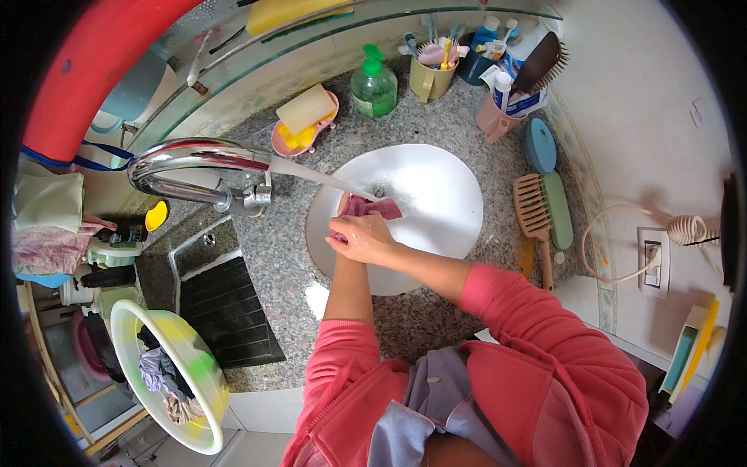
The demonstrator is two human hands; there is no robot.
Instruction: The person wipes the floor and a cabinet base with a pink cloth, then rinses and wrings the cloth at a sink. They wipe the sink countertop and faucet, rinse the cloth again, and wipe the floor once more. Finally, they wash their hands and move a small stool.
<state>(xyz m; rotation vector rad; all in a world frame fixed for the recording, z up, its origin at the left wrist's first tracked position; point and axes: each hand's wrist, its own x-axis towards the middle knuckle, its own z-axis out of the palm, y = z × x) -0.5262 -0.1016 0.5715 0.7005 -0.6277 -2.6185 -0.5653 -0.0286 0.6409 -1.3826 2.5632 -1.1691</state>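
Over the white oval washbasin (443,216), both hands grip a wet maroon cloth (382,208). My right hand (369,238) lies across the top with its fingers curled around the fabric, and bits of suds cling to its back. Mostly hidden beneath it, my left hand (342,204) shows only a small part beside the cloth. From the chrome gooseneck faucet (198,153), a stream of water (321,176) runs down onto the cloth and into the basin. The drain (379,191) is just beyond the cloth.
Behind the basin stand a pink soap dish (318,137) with a soap bar (306,109), a green pump bottle (373,87) and cups of brushes. A paddle hairbrush (532,207) lies right. At left, a plastic basin (213,373) holds clothes (160,370). A glass shelf (327,30) overhangs the counter.
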